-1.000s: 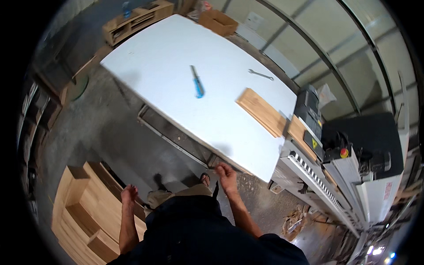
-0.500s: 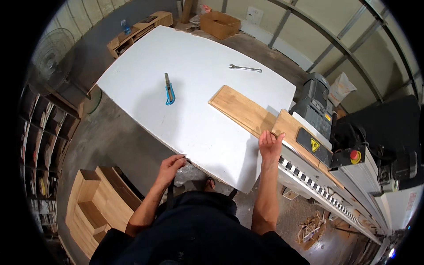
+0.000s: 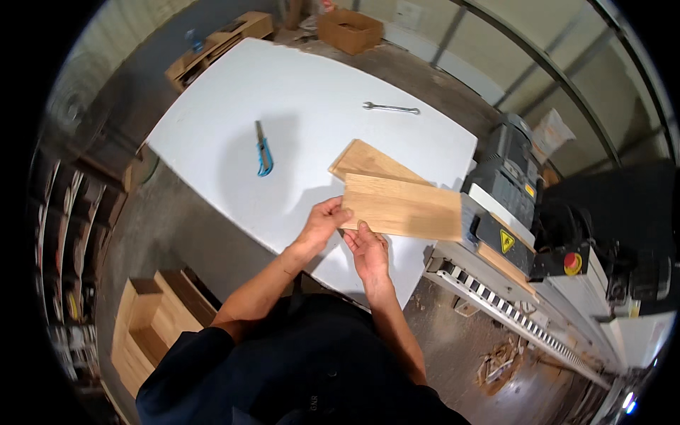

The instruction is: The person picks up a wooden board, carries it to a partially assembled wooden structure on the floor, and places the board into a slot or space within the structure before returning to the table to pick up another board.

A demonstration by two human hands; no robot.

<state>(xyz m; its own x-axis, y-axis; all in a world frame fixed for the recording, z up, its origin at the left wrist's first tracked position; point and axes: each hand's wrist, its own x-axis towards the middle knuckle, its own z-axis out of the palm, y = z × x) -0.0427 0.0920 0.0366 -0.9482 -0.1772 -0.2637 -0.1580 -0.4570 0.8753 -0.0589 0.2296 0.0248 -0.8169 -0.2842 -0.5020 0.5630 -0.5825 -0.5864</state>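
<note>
A light wooden board (image 3: 407, 207) is held above the white table, its right end over the feed end of the machine. My left hand (image 3: 327, 221) grips its left end, thumb on top at the corner. Close beside it, my right hand (image 3: 368, 249) pinches the near edge of the same board, thumb on the edge and fingers underneath. A second wooden board (image 3: 365, 159) lies on the table, partly covered by the held one. To the left rests a blue utility knife (image 3: 263, 154) with its blade out. A metal wrench (image 3: 391, 108) lies toward the far edge.
The white table (image 3: 212, 106) spreads in front of me. At right stands an edge machine with a motor (image 3: 501, 152), a striped track (image 3: 510, 304) and a red stop button (image 3: 572, 263). A wooden shelf unit (image 3: 145, 326) sits low left; a cardboard box (image 3: 349, 32) is behind.
The board at the machine's end has come off it leftward and is now lifted in both hands. My left hand has risen from the table edge; my right has shifted left.
</note>
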